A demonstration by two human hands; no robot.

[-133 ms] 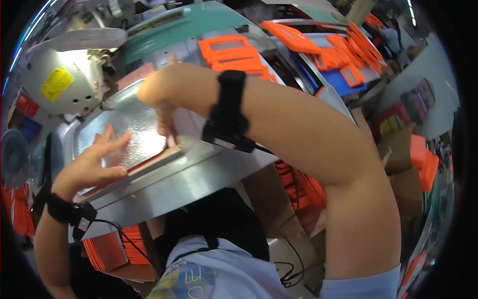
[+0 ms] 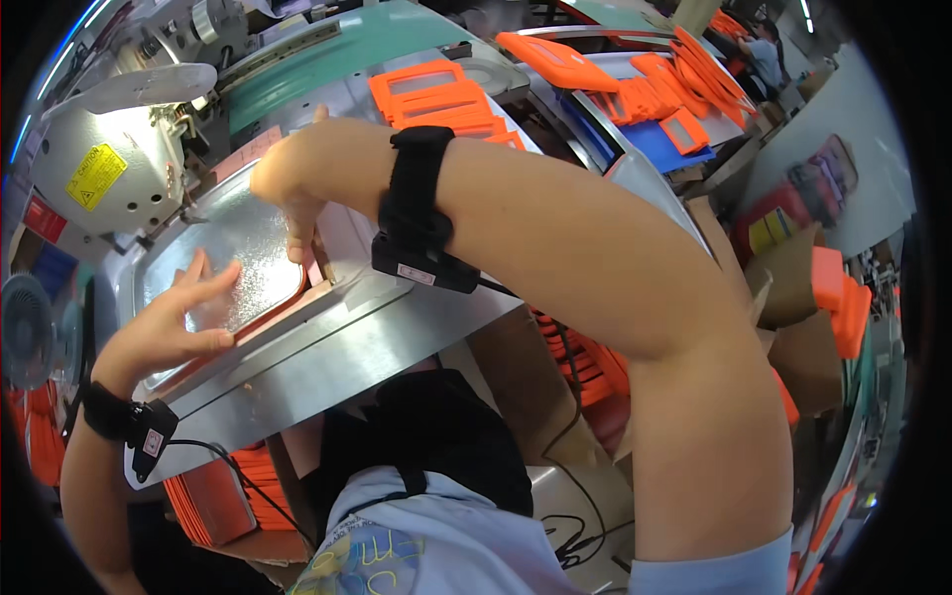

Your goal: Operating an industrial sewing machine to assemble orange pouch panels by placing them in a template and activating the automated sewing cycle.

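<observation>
A shiny silvery, rounded rectangular panel [image 2: 260,238] with an orange edge lies flat on the metal worktable beside a sewing machine head. My left hand [image 2: 164,332] rests at its near left part, with fingers spread and fingertips on the silvery surface. My right hand [image 2: 290,183] reaches across to its right side, wrist bent sharply. One finger of it points away and another extends down along the panel's right edge; the remaining fingers are partly hidden. Neither hand visibly grips anything. A narrow guide strip [image 2: 315,295] borders the panel's near right corner.
The pale machine head [image 2: 94,174] stands at the left, close to the panel. Orange frames [image 2: 436,99] lie behind my right arm, and more [image 2: 650,94] are piled further back. Cardboard boxes with orange pieces [image 2: 260,496] stand below the table edge [image 2: 397,337]. Cables hang from both wrists.
The whole view has shifted slightly left and become sharper. Both hands keep about the same places on the panel.
</observation>
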